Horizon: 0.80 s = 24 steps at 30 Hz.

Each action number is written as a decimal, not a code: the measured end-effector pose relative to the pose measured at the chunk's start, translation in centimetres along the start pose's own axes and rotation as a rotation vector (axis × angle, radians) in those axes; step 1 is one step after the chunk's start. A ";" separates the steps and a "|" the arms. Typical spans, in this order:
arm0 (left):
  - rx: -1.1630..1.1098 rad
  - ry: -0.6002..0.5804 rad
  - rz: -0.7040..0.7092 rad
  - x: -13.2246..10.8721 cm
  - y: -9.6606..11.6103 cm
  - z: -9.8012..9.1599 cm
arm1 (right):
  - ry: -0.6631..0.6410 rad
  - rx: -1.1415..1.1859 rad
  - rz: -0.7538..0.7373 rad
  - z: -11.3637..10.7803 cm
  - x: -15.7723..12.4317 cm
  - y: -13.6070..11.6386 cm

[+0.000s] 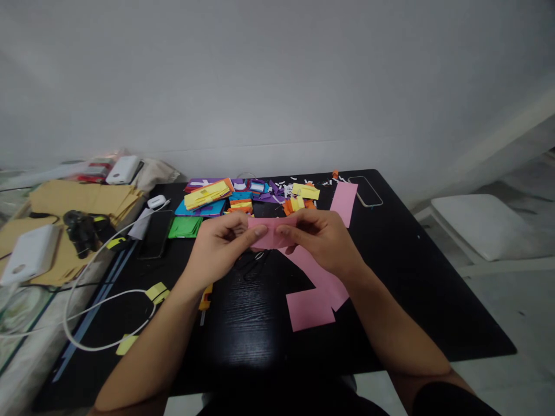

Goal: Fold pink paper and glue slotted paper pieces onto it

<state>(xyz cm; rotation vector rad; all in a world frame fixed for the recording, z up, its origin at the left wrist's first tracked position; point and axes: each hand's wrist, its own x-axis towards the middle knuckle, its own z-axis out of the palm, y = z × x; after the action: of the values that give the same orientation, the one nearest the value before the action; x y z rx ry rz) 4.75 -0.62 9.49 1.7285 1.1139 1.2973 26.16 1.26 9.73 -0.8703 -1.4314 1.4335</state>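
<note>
Between my two hands I hold up a small pink paper piece (272,224) with a crease down its middle. My left hand (229,240) pinches its left half, thumb on the front. The right end is pinched by my right hand (318,237) in the same way. Below the hands, a pair of dark scissors (255,264) lies on the black table, partly hidden. More pink paper (310,309) lies under and beside my right forearm, and another pink strip (344,201) is farther back. An orange-yellow tool (206,299), probably a cutter, lies by my left forearm.
Stacked yellow folded paper (207,195), green paper (185,227) and scattered scraps (284,190) line the table's back. A phone (156,234), a white cable (71,300) and brown envelopes (82,199) are left. A clear phone case (368,192) lies back right; a white chair (481,225) stands beyond.
</note>
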 end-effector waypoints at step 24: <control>-0.258 0.154 0.042 -0.2 -1.4 2.2 | 0.080 0.117 -0.113 1.8 -0.4 1.8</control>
<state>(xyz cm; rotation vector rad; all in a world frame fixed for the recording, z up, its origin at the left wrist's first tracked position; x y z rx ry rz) 6.56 -0.29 7.60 1.4889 0.9503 1.5483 24.38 0.33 8.07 -0.7534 -1.3031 1.3679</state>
